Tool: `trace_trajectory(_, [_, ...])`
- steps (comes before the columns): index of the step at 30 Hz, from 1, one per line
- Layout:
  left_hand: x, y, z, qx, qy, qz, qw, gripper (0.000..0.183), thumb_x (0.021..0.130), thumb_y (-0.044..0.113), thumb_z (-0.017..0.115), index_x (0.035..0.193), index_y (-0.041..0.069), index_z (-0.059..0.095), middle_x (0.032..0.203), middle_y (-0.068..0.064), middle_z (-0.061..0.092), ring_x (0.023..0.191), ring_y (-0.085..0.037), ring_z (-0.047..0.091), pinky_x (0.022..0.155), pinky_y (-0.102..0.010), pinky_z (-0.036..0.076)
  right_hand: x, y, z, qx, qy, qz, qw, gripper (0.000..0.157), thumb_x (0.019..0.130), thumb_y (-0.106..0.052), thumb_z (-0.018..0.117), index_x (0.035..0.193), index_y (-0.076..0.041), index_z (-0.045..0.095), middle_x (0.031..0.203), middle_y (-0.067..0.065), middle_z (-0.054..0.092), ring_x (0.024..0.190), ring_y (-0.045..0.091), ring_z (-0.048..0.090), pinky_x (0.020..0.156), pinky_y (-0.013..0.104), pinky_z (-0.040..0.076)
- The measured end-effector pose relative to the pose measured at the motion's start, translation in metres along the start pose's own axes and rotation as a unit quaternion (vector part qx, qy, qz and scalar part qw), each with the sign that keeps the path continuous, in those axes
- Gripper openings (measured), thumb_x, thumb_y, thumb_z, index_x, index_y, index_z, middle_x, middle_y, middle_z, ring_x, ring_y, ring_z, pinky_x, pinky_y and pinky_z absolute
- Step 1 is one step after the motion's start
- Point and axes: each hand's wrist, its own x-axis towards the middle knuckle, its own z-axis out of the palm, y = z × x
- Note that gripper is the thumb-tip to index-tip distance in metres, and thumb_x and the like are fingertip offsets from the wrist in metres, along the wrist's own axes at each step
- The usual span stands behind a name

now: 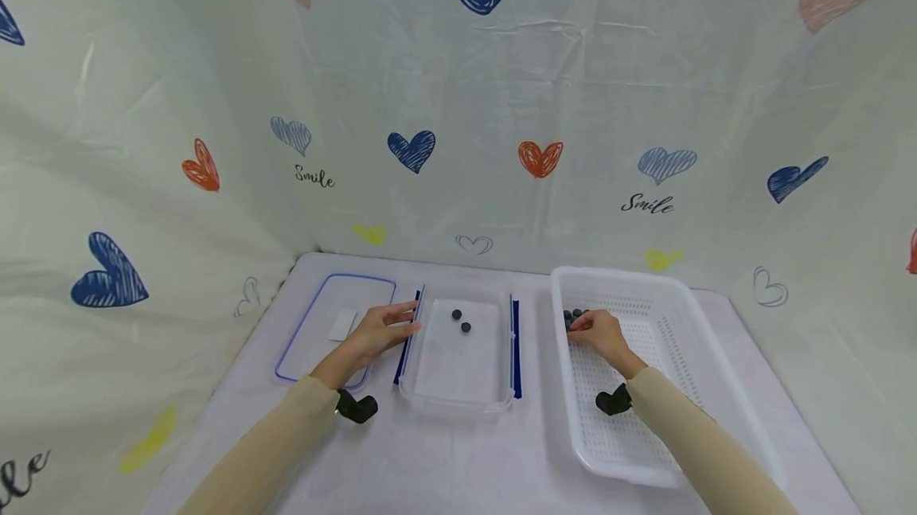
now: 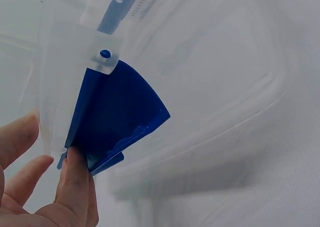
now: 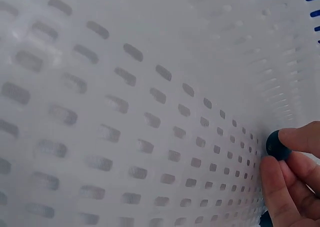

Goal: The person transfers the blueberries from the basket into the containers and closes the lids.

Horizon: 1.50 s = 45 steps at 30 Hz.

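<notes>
My right hand (image 1: 602,336) reaches into the white perforated basket (image 1: 677,463) by its left wall. Thumb and fingertips pinch a small dark blue ball (image 3: 278,146), plain in the right wrist view. More dark balls (image 1: 577,313) lie beside those fingers, partly covered. My left hand (image 1: 372,332) rests its fingers at the left side of a clear plastic container (image 1: 458,402), touching the blue side latch (image 2: 117,112), which hangs folded out. Inside that container, two dark balls (image 1: 466,327) lie apart on the bottom.
A clear lid with a blue rim (image 1: 295,329) lies flat at the left, a white label (image 1: 342,325) on it. Another blue latch (image 1: 517,348) hangs along the container's right side. A heart-printed curtain (image 1: 473,85) stands behind the white-covered table (image 1: 458,467).
</notes>
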Motion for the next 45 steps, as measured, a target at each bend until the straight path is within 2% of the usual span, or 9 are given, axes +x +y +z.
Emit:
trace_trajectory(11, [-0.002,0.002,-0.001,0.004,0.000,0.002,1.0000,0.054,0.094,0.006,0.069,0.145,0.003,0.050,0.147,-0.027,0.045,0.133,-0.038,0.048,0.107,-0.046,0.044,-0.005,-0.004,-0.009,0.010,-0.002,0.004,1.000,0.016,0.076,-0.005,0.083,0.086,0.003,0.074,0.079,0.007,0.070,0.077,0.018,0.062,0.070,0.030,0.051])
trace_trajectory(24, [-0.001,0.002,-0.001,0.002,0.000,0.000,1.0000,0.055,0.094,0.006,0.069,0.145,0.003,0.050,0.148,-0.026,0.044,0.134,-0.037,0.046,0.107,-0.046,0.043,-0.009,-0.006,-0.025,0.015,0.019,-0.015,1.000,0.017,0.077,-0.004,0.082,0.088,0.006,0.073,0.083,0.012,0.071,0.085,0.028,0.062,0.074,0.034,0.049])
trace_trajectory(35, [0.000,0.003,0.000,0.001,0.000,-0.001,1.0000,0.056,0.094,0.006,0.070,0.146,0.004,0.050,0.147,-0.026,0.045,0.133,-0.037,0.048,0.107,-0.046,0.043,-0.006,-0.018,-0.042,0.032,0.033,-0.003,0.999,0.020,0.080,-0.006,0.081,0.092,0.007,0.073,0.095,0.015,0.071,0.093,0.031,0.060,0.076,0.035,0.047])
trace_trajectory(45, [-0.001,0.003,0.000,-0.004,-0.007,-0.001,1.0000,0.056,0.094,0.006,0.070,0.145,0.002,0.049,0.147,-0.028,0.044,0.134,-0.037,0.045,0.106,-0.044,0.044,-0.009,-0.034,-0.059,0.045,0.028,0.029,0.998,0.024,0.086,-0.013,0.078,0.100,0.005,0.071,0.106,0.018,0.068,0.099,0.031,0.057,0.080,0.041,0.047])
